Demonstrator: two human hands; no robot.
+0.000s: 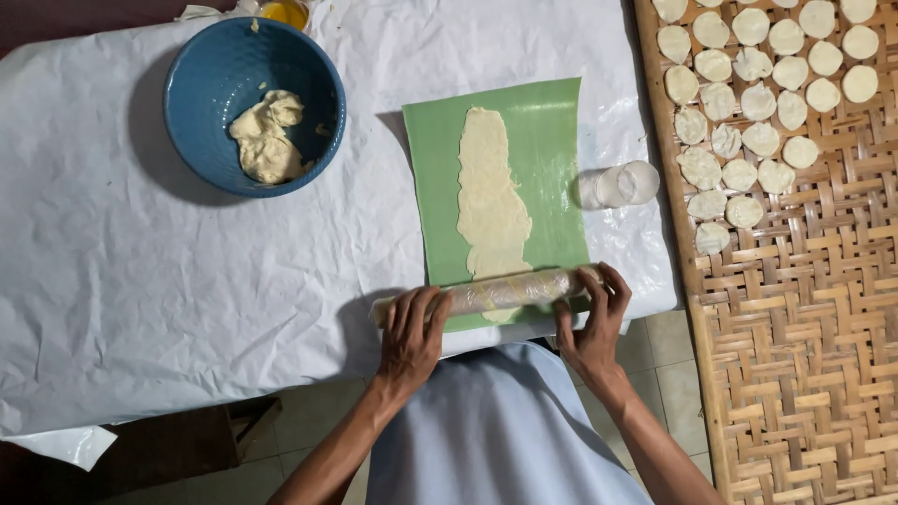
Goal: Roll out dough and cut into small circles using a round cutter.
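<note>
A person stands at a table covered in white paper (140, 281), looking down at a green mat (538, 159) that lies in the middle of it. A long strip of pale dough (488, 201) runs down the centre of the mat. Across the mat's near edge lies a rolling pin (500, 292) wrapped in clear plastic, resting on the near end of the dough. The left hand (412, 337) lies flat on the pin's left end, fingers spread and not curled around it. The right hand (591, 323) presses on the pin's right end, fingers loosely bent over it; how far they wrap underneath is hard to see. Just right of the mat a clear glass (622, 184) lies on its side. Far left of the mat sits a blue bowl (210, 75) with a lump of dough inside. Right of the mat, beyond the glass, a woven bamboo tray (804, 327) holds rows of small round dough discs (748, 93).
</note>
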